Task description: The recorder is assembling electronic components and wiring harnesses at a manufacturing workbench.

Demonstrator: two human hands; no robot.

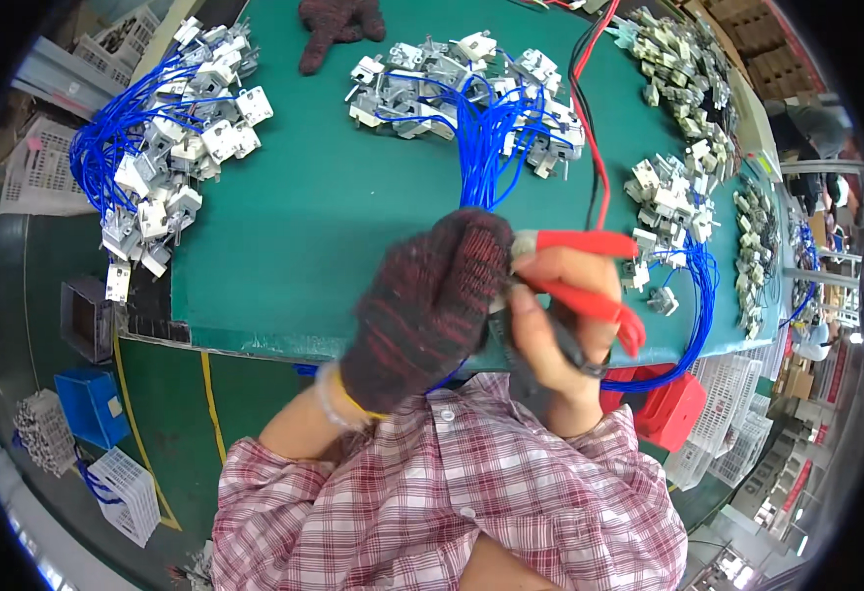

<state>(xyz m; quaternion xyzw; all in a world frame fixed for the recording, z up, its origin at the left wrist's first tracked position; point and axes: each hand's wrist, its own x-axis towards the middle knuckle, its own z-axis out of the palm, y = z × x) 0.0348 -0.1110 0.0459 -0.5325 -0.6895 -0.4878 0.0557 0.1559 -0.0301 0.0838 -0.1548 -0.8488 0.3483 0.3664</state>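
- The left hand (435,307), gloved, is curled closed around the blue wires (486,163), which fan up to a white plug pile on the desk (279,246).
- The right hand (562,320), bare, grips a red-handled tool (582,242) — its 2 handles spread, its tip meeting the glove.
- Green surface stretches from the left hand to the left pile (217,138).
- Rightward is tighter: the right cluster (670,202) sits just beside the handles.
- The desk's near edge runs just below both hands.

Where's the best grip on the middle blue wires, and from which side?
Grip the blue wires just beyond the left hand, probably from the left: they're bunched there, fanning out toward the connectors, and the red cable lies to their right.
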